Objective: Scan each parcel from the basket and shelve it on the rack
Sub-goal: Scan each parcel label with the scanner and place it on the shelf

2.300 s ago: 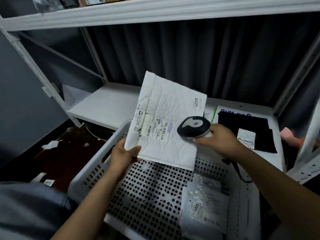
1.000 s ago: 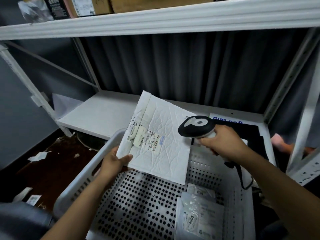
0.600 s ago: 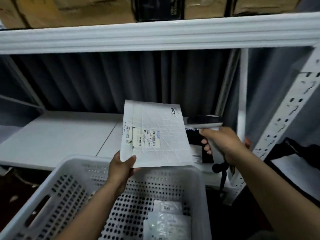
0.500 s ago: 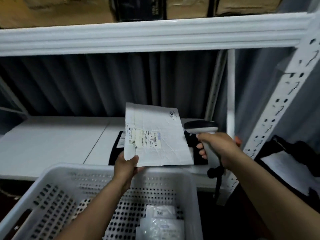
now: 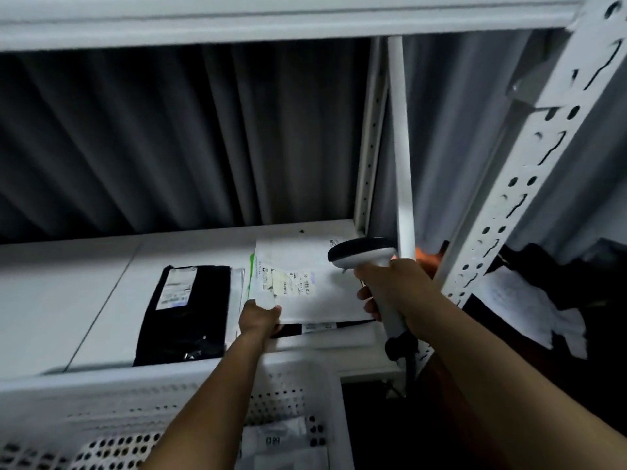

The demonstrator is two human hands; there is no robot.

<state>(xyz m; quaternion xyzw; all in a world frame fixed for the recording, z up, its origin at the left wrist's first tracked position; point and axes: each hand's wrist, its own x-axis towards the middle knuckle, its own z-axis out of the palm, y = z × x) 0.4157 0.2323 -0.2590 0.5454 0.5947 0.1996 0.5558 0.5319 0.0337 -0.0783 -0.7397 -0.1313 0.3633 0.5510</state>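
Moved since half a second ago: white padded mailer (image 5: 315,286), from upheld over the basket (image 5: 298,371) to lying label-up on the rack shelf (image 5: 68,283), just beside a black parcel (image 5: 190,310). Left hand (image 5: 259,315): fingers pinching the mailer's near-left corner. Right hand (image 5: 390,290): fingers gripping the barcode scanner (image 5: 361,254). Step, as judged: shelving is finishing. Next is calling for letting go, then reaching for the bagged parcels (image 5: 274,439) in the basket.

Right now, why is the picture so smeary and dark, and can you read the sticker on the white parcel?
Head view: motion blur smears the basket and its holes; the label on the white padded mailer is too soft to read; the light is dim, with the curtain nearly black; the wide lens makes the rack upright lean.
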